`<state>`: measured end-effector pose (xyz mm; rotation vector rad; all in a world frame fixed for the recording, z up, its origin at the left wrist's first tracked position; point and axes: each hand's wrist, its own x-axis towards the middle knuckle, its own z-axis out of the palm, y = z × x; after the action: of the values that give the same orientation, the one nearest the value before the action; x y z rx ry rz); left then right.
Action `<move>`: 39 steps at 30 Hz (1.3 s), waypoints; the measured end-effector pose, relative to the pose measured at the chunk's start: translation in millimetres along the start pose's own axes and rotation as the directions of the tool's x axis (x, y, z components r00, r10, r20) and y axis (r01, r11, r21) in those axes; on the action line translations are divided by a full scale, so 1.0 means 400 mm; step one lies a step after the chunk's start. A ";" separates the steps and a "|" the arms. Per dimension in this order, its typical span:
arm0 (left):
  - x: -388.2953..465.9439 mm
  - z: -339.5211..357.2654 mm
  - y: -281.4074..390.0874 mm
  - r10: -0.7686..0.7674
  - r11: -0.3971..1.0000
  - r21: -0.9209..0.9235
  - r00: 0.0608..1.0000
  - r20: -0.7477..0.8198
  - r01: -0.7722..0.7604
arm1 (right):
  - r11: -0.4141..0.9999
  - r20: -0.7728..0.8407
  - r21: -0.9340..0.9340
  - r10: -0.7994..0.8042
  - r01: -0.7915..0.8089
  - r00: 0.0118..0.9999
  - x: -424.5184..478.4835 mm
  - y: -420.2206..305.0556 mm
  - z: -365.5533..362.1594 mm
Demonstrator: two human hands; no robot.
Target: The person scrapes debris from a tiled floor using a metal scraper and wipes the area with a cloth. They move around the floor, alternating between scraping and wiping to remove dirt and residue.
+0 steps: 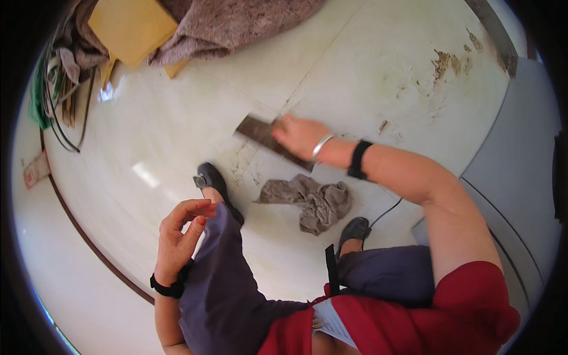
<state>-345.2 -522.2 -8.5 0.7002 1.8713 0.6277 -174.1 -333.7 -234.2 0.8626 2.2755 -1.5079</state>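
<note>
My right hand grips a flat, wide scraper blade, its dark metal face smeared with dirt. The blade lies at a slant low over or on the pale tiled floor; contact along its edge cannot be made out. Motion blurs the fingers. Just below the blade, a crumpled grey-brown rag rests on the floor between my feet. My left hand hangs empty above my left knee, fingers loosely curved and apart from the thumb.
Brown residue is stuck to the floor at upper right, with a loose scrap nearer. A brown blanket and yellow sheet lie at the top. Cables bunch at left. A grey panel borders the right side.
</note>
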 end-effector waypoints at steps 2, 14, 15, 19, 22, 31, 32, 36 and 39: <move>-0.052 0.016 -0.004 -0.033 0.996 0.079 0.999 -0.018 0.035 | 0.999 -0.166 -0.001 0.044 -0.045 0.985 -0.024 0.102 -0.062; -0.294 -0.040 -0.304 -0.191 0.954 0.159 0.925 -0.329 0.254 | 0.873 -0.101 -0.454 -0.247 0.176 0.964 -0.123 0.054 0.080; -0.343 -0.050 -0.364 -0.213 0.945 0.166 0.915 -0.343 0.282 | 0.810 -0.132 -0.560 -0.295 0.175 0.946 -0.121 0.094 0.031; -0.464 -0.088 -0.553 -0.227 0.949 0.103 0.872 -0.434 0.299 | 0.879 -0.392 -0.440 -0.005 -0.183 0.920 -0.138 0.138 -0.125; -0.498 -0.046 -0.616 -0.242 0.961 0.018 0.866 -0.437 0.277 | 0.905 -0.149 -0.425 -0.053 -0.015 0.987 -0.178 0.035 0.026; -0.523 -0.014 -0.707 -0.148 0.981 0.040 0.863 -0.484 0.191 | 0.763 -0.499 -0.484 0.161 -0.428 0.852 -0.181 0.142 -0.119; -0.522 0.009 -0.726 -0.156 0.984 0.002 0.870 -0.468 0.178 | 0.810 -0.422 -0.493 0.096 -0.317 0.902 -0.179 0.076 -0.032; -0.467 0.015 -0.682 -0.126 0.991 -0.008 0.889 -0.440 0.136 | 0.955 0.035 -0.285 -0.071 0.078 0.997 -0.146 -0.194 0.329; -0.422 0.024 -0.650 -0.094 0.995 -0.019 0.903 -0.419 0.095 | 0.902 0.372 -0.213 -0.282 0.376 0.885 -0.113 -0.324 0.469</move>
<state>-329.2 -821.9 -86.3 0.4954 2.2882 0.7576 -235.7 -554.0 -192.6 0.1230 2.3725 -1.2847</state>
